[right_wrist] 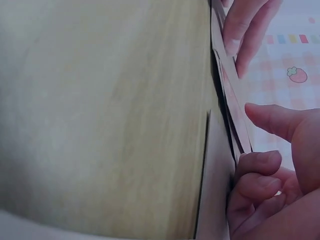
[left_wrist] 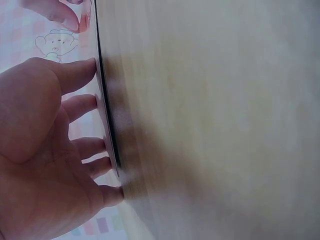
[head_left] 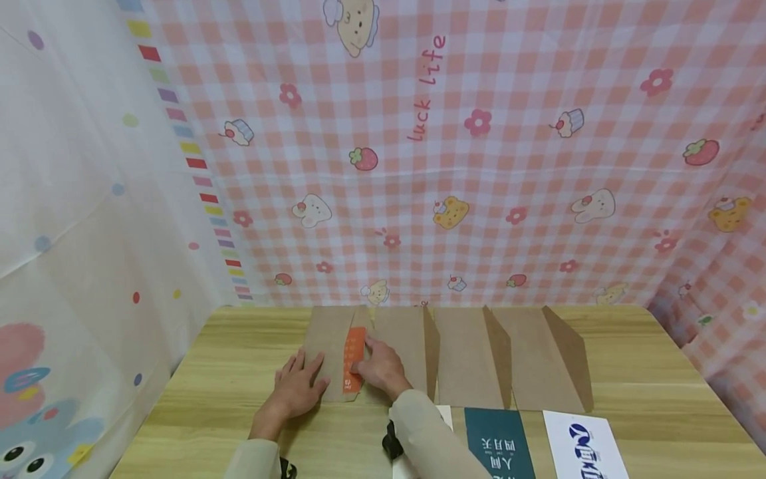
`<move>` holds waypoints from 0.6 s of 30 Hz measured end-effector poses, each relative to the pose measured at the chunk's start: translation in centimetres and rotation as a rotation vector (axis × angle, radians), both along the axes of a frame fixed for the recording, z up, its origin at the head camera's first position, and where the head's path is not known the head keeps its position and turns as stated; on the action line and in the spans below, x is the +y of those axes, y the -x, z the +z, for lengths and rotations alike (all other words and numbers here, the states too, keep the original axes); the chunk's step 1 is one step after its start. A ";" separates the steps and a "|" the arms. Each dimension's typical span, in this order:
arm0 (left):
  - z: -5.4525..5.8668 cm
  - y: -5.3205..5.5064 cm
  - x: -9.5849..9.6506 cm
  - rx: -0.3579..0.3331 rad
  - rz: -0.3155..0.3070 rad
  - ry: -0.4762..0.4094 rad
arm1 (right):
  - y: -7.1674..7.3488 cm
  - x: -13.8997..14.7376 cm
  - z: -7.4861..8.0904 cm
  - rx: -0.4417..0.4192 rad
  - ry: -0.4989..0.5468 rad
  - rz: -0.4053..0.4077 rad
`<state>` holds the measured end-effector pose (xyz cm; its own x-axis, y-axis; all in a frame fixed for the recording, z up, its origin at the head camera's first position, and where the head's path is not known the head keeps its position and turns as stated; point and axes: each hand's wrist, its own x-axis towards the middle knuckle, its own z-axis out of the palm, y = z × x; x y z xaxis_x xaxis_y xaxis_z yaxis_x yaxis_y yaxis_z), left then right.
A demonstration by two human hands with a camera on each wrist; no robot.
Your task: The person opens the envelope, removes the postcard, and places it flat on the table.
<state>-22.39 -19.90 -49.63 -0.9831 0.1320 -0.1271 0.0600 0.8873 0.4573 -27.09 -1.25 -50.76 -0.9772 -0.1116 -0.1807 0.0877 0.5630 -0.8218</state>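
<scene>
A brown kraft envelope (head_left: pixel 328 346) lies at the left end of a row, its flap folded out to the right. An orange card (head_left: pixel 353 372) with pale print lies along the envelope's opening; how much of it is inside is hidden. My left hand (head_left: pixel 297 388) rests on the envelope's left part, fingers spread, fingertips pressing the paper (left_wrist: pixel 107 120). My right hand (head_left: pixel 383 366) holds the card's right edge, thumb on its face and forefinger at the edge. The other fingers of my right hand (right_wrist: pixel 270 180) are curled in the right wrist view.
More brown envelopes with flaps, one second (head_left: pixel 397 346), one third (head_left: pixel 463 359) and one rightmost (head_left: pixel 532 359), continue the row. Nearer me lie a dark green card (head_left: pixel 499 432), a white card with blue print (head_left: pixel 583 442) and a pale card partly under my right sleeve (head_left: pixel 425 426).
</scene>
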 end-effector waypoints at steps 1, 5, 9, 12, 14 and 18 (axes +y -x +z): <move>0.0 0.0 0.0 -0.002 0.000 0.001 | 0.0 0.0 0.1 -0.001 0.005 -0.001; 0.0 0.0 0.0 -0.002 0.001 0.006 | -0.2 0.0 0.2 -0.005 0.029 0.000; 0.0 0.1 0.0 -0.002 0.000 0.015 | -0.3 -0.1 0.2 0.014 0.043 0.004; -0.1 0.1 0.0 -0.006 0.002 0.020 | -0.4 -0.1 0.2 0.024 0.052 0.002; -0.1 0.1 0.0 -0.008 0.003 0.020 | -0.5 -0.1 0.2 0.023 0.061 -0.002; -0.1 0.2 0.0 -0.009 0.003 0.023 | -0.6 -0.2 0.3 0.017 0.073 -0.008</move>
